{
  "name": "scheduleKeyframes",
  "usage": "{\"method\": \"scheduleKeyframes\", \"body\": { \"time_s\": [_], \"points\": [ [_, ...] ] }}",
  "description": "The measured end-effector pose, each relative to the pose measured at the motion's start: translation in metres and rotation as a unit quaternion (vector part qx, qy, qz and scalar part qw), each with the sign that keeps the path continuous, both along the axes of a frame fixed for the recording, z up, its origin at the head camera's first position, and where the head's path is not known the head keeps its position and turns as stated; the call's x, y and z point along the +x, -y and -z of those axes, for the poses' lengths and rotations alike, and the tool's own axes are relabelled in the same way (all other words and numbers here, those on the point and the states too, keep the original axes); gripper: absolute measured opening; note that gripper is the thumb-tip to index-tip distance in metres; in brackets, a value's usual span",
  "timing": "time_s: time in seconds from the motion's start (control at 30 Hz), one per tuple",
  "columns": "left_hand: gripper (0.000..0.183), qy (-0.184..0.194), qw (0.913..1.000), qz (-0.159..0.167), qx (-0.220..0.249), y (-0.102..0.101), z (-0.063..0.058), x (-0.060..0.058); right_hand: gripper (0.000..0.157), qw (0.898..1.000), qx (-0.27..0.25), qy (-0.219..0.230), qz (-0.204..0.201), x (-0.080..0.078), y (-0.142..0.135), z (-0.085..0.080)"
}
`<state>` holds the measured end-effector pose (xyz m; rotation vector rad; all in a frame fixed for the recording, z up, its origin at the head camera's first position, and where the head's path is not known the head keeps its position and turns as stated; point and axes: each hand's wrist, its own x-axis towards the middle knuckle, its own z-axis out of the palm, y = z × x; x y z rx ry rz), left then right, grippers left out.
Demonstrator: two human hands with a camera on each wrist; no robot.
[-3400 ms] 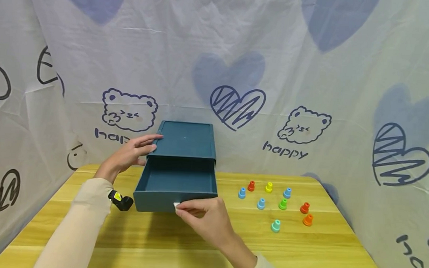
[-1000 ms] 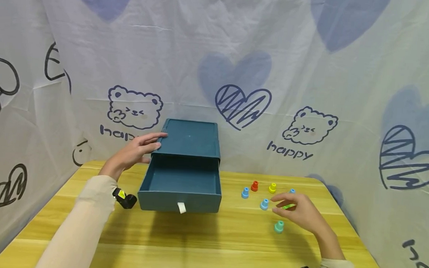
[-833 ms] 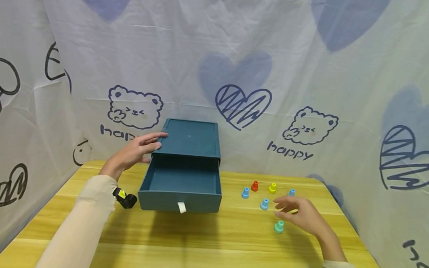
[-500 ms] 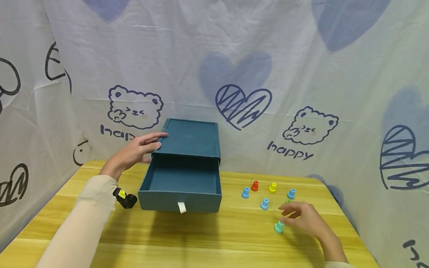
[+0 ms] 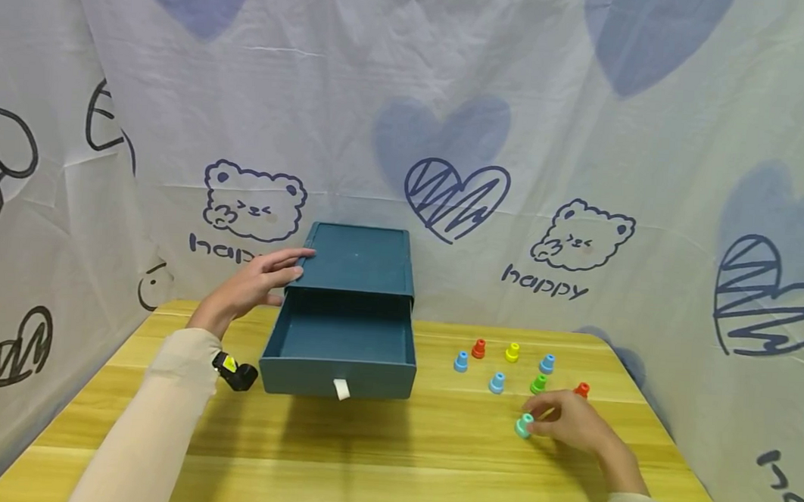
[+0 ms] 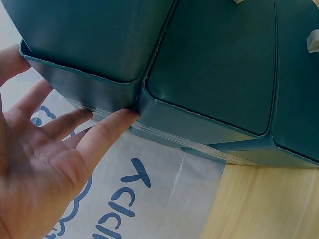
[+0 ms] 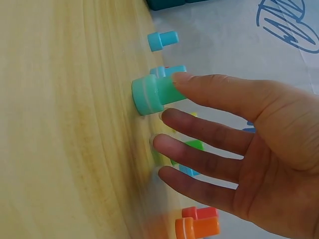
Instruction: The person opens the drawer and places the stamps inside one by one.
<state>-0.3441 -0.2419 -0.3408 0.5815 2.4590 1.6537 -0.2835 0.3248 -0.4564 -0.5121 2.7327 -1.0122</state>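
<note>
At the right of the table, my right hand (image 5: pixel 573 421) pinches a mint-green stepped peg (image 5: pixel 522 426) near its narrow end. In the right wrist view the thumb lies on the mint-green peg (image 7: pixel 145 95); the index finger is hidden and the other fingers reach out below. My left hand (image 5: pixel 246 288) rests against the left side of a dark teal drawer cabinet (image 5: pixel 357 260), fingertips on its top edge. In the left wrist view the left hand (image 6: pixel 55 154) is spread, touching the cabinet's edge. The upper drawer (image 5: pixel 337 378) is pulled out, its inside bare.
More pegs stand upright behind the right hand: a red peg (image 5: pixel 479 349), a yellow peg (image 5: pixel 512 353), a green peg (image 5: pixel 538 384) and several blue ones. An orange peg (image 7: pixel 199 228) shows in the right wrist view. A white tab (image 5: pixel 342 389) hangs on the drawer front.
My right hand let go of the drawer's white tab, moved right over the pegs, then lowered and came to the mint-green peg. My left hand has stayed on the cabinet.
</note>
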Motion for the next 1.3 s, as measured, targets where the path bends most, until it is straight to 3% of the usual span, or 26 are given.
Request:
{"method": "scheduleKeyframes", "body": {
  "time_s": [0.4, 0.77, 1.3],
  "points": [
    [0.060, 0.000, 1.0000, 0.000, 0.003, 0.000, 0.002, -0.002, 0.025, 1.000, -0.002, -0.001, -0.005, -0.001, -0.001, 0.003],
    [0.059, -0.004, 1.0000, 0.003, 0.004, 0.000, 0.002, -0.003, 0.024, 1.000, 0.006, -0.003, -0.002, 0.002, 0.002, -0.011],
    [0.060, -0.007, 1.0000, -0.003, -0.003, 0.000, 0.002, -0.001, 0.016, 0.993, -0.006, -0.102, -0.062, -0.007, 0.031, -0.041]
  ]
}}
